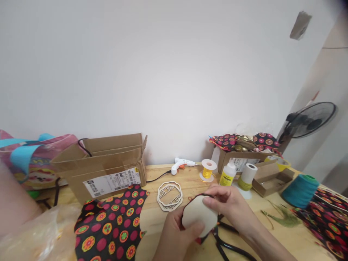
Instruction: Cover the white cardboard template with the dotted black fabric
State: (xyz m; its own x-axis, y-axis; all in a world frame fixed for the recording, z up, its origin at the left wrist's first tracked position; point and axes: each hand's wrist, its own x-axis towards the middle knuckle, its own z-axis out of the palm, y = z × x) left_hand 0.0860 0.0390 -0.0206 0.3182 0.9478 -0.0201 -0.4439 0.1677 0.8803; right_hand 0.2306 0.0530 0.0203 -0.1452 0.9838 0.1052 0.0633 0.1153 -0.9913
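Both my hands hold one pale flat rounded piece [197, 216] with a dark edge, low in the middle of the view. My left hand [174, 235] grips it from below, thumb pressed on its face. My right hand [231, 206] pinches its upper right edge with closed fingers. Just behind it, a stack of pale wooden cut-out frames [170, 195] lies on the wooden table [285, 239]. Black scissors [228, 246] lie under my hands, partly hidden.
Black floral fabric [111, 224] lies to the left, an open cardboard box [106, 170] behind it. A white glue gun [181, 165], yellow spool [208, 169], glue bottle [227, 174], tape roll [247, 175], teal thread cone [300, 190] and fan [308, 121] stand right.
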